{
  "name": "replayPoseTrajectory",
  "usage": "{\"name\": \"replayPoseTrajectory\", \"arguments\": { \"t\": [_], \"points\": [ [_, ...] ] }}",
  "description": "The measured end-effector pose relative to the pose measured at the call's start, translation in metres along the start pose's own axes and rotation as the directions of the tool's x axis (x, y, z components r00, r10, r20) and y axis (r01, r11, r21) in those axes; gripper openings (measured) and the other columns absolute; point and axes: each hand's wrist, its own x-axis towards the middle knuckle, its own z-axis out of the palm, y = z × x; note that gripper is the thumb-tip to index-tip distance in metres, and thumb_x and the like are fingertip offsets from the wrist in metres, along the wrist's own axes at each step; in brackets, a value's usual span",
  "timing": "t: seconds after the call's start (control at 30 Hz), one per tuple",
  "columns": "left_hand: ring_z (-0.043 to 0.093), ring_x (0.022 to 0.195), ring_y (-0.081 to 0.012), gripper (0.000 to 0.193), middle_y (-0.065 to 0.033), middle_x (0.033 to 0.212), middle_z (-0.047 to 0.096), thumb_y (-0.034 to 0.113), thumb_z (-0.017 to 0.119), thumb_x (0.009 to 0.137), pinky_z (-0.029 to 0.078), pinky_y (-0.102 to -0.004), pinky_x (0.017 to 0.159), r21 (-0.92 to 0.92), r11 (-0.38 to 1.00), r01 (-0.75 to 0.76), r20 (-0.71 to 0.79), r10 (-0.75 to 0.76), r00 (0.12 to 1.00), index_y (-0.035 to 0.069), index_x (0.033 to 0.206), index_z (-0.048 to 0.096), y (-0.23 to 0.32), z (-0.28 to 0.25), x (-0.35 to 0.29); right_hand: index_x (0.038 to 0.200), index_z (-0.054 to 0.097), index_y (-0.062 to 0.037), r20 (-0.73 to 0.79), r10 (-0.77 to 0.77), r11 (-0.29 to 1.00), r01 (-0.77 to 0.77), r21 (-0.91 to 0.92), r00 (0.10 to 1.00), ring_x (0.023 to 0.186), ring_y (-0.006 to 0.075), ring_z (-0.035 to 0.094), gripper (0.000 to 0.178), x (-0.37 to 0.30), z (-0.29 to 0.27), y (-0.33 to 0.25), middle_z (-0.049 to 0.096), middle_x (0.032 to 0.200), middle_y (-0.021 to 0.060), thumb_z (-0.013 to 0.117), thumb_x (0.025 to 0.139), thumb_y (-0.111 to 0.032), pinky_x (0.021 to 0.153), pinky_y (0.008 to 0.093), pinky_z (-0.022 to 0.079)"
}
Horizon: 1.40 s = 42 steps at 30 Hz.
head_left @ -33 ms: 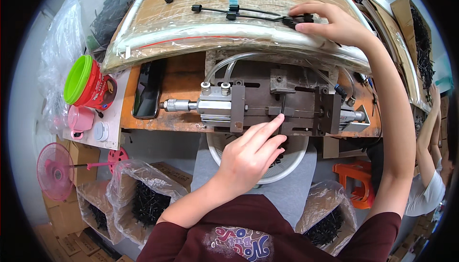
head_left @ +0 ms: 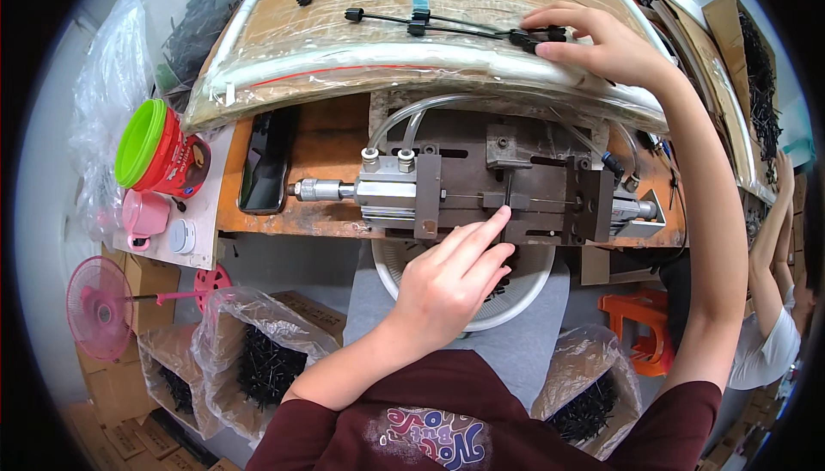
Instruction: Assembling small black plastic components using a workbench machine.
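Observation:
My left hand [head_left: 451,286] reaches over a grey metal pneumatic fixture [head_left: 481,192] on the orange bench. Its index fingertip touches a thin black part [head_left: 509,189] standing upright in the fixture's middle slot, and the other fingers curl loosely with nothing in them. My right hand [head_left: 597,41] stretches to the far side, onto a plastic-wrapped cardboard board [head_left: 344,50]. Its fingertips pinch the head of a black cable tie [head_left: 528,37], which lies there among several other ties.
A red tub with a green lid [head_left: 159,153], a pink cup [head_left: 142,217] and a black phone [head_left: 266,162] lie left of the fixture. A white round basket [head_left: 524,295] sits under it. Bags of black parts [head_left: 266,363] and a pink fan [head_left: 99,308] stand below. Another person's arm [head_left: 773,239] is at the right.

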Motion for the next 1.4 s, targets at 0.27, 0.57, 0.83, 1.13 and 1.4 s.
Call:
{"name": "replayPoseTrajectory", "arguments": {
  "t": [0.27,0.57,0.83,1.13,1.4],
  "points": [
    [0.068,0.077,-0.0196,0.021,-0.0142,0.127,0.064,0.012,0.075,0.074,0.054,-0.0297,0.07,0.216,0.974,-0.07,0.027,0.065,0.998,0.002,0.092,0.069,-0.003,0.015,-0.002,0.107,0.06,-0.0011,-0.096,-0.047,0.992,0.035,-0.122,0.994,0.092,0.0314,0.061,0.035,-0.023,0.004,-0.01,0.064,0.099,0.016,0.057,0.097,-0.035,0.081,0.0393,0.047],
    [0.062,0.063,-0.0155,0.023,-0.0149,0.124,0.066,0.013,0.076,0.073,0.047,-0.0263,0.06,0.324,0.942,-0.09,0.109,0.057,0.992,0.002,0.092,0.07,0.003,0.014,0.007,0.104,0.058,-0.0009,-0.111,0.039,0.981,-0.059,-0.186,0.993,0.087,0.0352,0.061,0.031,-0.029,0.007,-0.008,0.065,0.093,0.0182,0.054,0.099,-0.032,0.08,0.0417,0.047],
    [0.057,0.052,-0.0153,0.023,-0.0113,0.12,0.068,0.014,0.079,0.071,0.046,-0.0249,0.054,0.312,0.948,-0.068,0.098,0.039,0.994,0.005,0.091,0.071,0.005,0.011,0.01,0.099,0.055,-0.0021,-0.22,0.132,0.983,-0.099,0.152,0.967,0.063,0.0071,0.045,0.024,-0.044,-0.004,-0.015,0.055,0.079,0.0016,0.055,0.1,-0.026,0.057,0.025,0.035],
    [0.061,0.058,-0.013,0.027,-0.011,0.118,0.069,0.01,0.079,0.074,0.048,-0.0232,0.056,0.081,0.995,0.049,0.098,-0.057,0.994,0.003,0.098,0.07,0.003,0.005,0.011,0.107,0.064,0.0015,-0.425,0.437,0.822,-0.16,0.546,0.793,0.069,0.0063,0.055,0.018,-0.123,0.025,-0.106,0.064,0.085,0.002,0.066,0.092,-0.009,0.06,0.02,0.042],
    [0.067,0.085,-0.0143,0.037,-0.0148,0.106,0.067,-0.01,0.071,0.081,0.058,-0.0262,0.075,-0.87,0.165,0.464,0.38,-0.374,0.846,-0.007,0.117,0.062,0.017,-0.021,0.014,0.114,0.066,0.0065,-0.493,-0.32,0.947,0.257,-0.193,0.809,0.065,0.0186,0.06,0.049,-0.16,0.094,-0.12,0.067,0.096,0.0165,0.065,0.066,-0.002,0.053,0.0279,0.049]
  ]
}}
